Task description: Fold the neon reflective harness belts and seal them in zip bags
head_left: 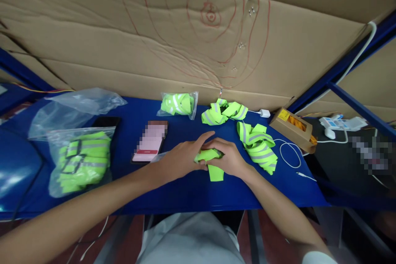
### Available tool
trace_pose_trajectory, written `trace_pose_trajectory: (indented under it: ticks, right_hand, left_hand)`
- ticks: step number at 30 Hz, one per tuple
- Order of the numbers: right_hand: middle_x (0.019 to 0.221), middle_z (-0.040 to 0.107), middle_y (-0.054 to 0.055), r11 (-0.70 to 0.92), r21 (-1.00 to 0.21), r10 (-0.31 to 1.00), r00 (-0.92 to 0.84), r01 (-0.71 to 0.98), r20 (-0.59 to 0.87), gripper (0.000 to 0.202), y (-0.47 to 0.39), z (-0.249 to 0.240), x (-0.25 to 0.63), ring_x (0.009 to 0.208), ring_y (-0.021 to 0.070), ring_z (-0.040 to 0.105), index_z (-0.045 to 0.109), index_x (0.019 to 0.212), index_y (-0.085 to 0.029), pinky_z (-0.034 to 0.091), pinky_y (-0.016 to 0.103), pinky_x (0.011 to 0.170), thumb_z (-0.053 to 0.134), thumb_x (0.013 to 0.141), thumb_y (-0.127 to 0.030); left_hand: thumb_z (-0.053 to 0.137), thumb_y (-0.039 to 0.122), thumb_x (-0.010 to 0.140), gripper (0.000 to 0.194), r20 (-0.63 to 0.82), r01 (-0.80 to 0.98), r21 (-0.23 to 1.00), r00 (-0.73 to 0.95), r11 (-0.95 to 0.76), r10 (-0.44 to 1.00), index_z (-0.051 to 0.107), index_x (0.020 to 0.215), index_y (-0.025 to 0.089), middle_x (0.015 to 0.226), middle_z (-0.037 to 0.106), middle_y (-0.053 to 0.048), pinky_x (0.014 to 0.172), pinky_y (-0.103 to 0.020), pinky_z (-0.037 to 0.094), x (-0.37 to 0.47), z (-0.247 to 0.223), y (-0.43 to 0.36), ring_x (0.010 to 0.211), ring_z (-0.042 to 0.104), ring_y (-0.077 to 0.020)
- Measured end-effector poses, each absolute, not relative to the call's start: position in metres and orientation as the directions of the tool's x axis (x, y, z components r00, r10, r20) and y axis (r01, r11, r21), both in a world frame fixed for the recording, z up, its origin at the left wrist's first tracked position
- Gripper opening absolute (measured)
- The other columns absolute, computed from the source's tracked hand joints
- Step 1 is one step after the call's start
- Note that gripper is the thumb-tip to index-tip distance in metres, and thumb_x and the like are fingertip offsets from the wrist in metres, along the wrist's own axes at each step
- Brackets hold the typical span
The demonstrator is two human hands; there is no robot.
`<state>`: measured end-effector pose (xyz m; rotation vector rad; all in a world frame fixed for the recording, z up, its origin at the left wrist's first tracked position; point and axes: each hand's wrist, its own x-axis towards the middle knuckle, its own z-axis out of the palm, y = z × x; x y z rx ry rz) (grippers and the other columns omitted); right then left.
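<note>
strap in hand: we see one green strap point(215, 173) held between both hands, above the blue table point(185, 200), its flat end hanging out below.
left hand point(182, 156): fingers curled under the strap, thumb lifted apart from them.
right hand point(230, 159): fingers bent together over the strap, gripping it; we cannot tell how its thumb sits.
large clear bag point(55, 183): one, at left, with folded green strips point(97, 154) banded in grey inside.
phones: we count two, one lit point(151, 138), one black point(108, 122) just behind the large bag.
loose bundles: two, one beside the right hand point(258, 146), one farther back point(213, 115).
cardboard box point(305, 140): one, at right, orange pieces point(297, 123) showing through its opening.
small clear bag point(195, 101): one, at the back, holding one green bundle point(176, 104).
</note>
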<state>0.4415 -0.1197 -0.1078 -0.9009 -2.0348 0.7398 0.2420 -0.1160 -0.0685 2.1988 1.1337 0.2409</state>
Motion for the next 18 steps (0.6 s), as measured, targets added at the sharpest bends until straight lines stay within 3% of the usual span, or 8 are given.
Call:
trace_pose_trajectory:
  ticks: [4, 9, 14, 18]
  right_hand:
    - [0.103, 0.075, 0.006, 0.616, -0.695, 0.770, -0.469, 0.372, 0.432, 0.022, -0.118, -0.114, 0.439, 0.101, 0.0237, 0.070, 0.072, 0.102, -0.024, 0.052, 0.039, 0.094, 0.080, 0.083, -0.034]
    - [0.119, 0.066, 0.013, 0.650, -0.685, 0.720, -0.554, 0.329, 0.417, 0.041, -0.123, -0.110, 0.439, 0.114, 0.0249, 0.063, 0.059, 0.126, -0.021, 0.053, 0.040, 0.097, 0.071, 0.090, -0.038]
    - [0.108, 0.071, 0.006, 0.549, -0.779, 0.795, -0.477, 0.303, 0.375, 0.021, -0.126, -0.112, 0.435, 0.101, 0.0204, 0.068, 0.063, 0.112, -0.024, 0.054, 0.034, 0.091, 0.064, 0.095, -0.035]
    - [0.102, 0.072, 0.007, 0.536, -0.744, 0.830, -0.408, 0.399, 0.379, 0.017, -0.128, -0.120, 0.427, 0.099, 0.0240, 0.069, 0.064, 0.107, -0.022, 0.054, 0.038, 0.091, 0.067, 0.092, -0.029]
  left_hand:
    - [0.073, 0.022, 0.085, 0.090, -0.110, 0.658, 0.610, 0.621, -0.441, 0.776, 0.021, 0.158, 0.028, 0.136, 0.066, -0.011, 0.096, -0.041, 0.051, 0.245, -0.072, -0.115, 0.120, 0.067, -0.0327]
    - [0.075, 0.016, 0.082, 0.096, -0.139, 0.687, 0.594, 0.600, -0.418, 0.788, 0.019, 0.159, 0.025, 0.127, 0.070, -0.012, 0.094, -0.042, 0.052, 0.240, -0.069, -0.110, 0.114, 0.070, -0.0333]
    - [0.078, 0.024, 0.083, 0.094, -0.050, 0.605, 0.628, 0.660, -0.490, 0.750, 0.021, 0.157, 0.030, 0.137, 0.065, -0.009, 0.098, -0.037, 0.052, 0.235, -0.075, -0.115, 0.121, 0.066, -0.0285]
    - [0.068, 0.009, 0.086, 0.092, 0.059, 0.678, 0.383, 0.660, -0.627, 0.749, 0.017, 0.159, 0.031, 0.134, 0.065, -0.011, 0.098, -0.041, 0.051, 0.240, -0.087, -0.124, 0.115, 0.067, -0.0296]
